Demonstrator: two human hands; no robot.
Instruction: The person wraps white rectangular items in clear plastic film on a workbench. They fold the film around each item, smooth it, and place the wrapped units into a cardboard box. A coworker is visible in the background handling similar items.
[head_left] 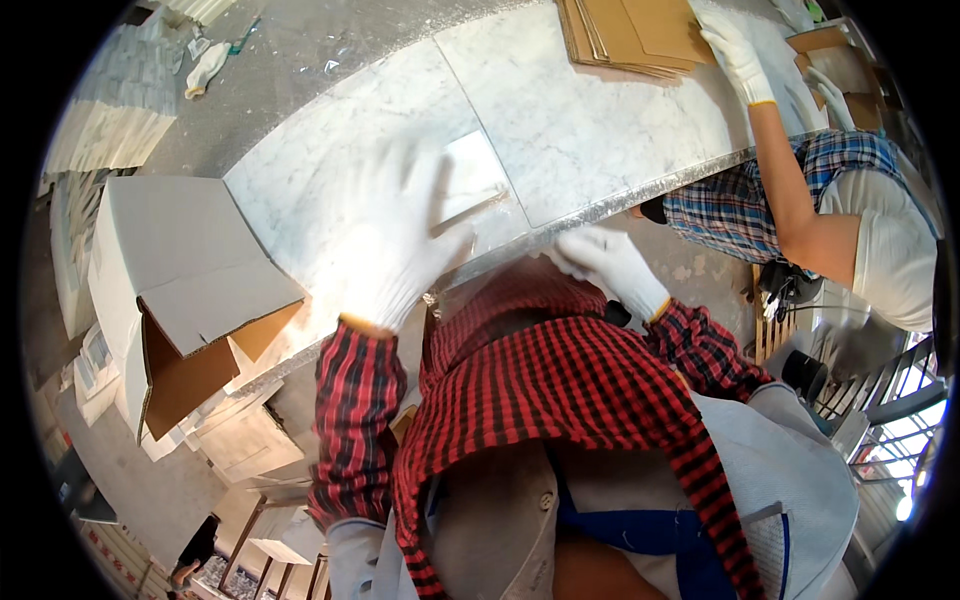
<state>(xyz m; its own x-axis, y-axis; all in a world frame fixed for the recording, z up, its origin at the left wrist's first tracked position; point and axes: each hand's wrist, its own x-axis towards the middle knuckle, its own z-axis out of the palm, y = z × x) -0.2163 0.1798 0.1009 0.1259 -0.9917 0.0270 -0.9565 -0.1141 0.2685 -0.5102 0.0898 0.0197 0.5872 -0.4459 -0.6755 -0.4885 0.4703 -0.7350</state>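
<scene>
My left hand (395,250), in a white knit glove, is raised over a marble-patterned table (580,130). Its fingers are blurred by motion but spread, with the thumb apart, and nothing shows in the grip. Beside its thumb and fingertips lies a thin white rectangular piece (470,178), flat on the tabletop and partly covered by the hand. At the table's near edge, my right hand (608,268), also gloved in white, has its fingers bent and pressed together. Whether something small is between them is hidden. Red-and-black checked cloth covers my forearms and front.
An open cardboard box (190,260), white outside and brown inside, stands at the table's left end. Flattened brown cardboard (635,35) is stacked at the far side. On the right, a co-worker's gloved hand (735,60) reaches beside that stack, near another open box (840,65).
</scene>
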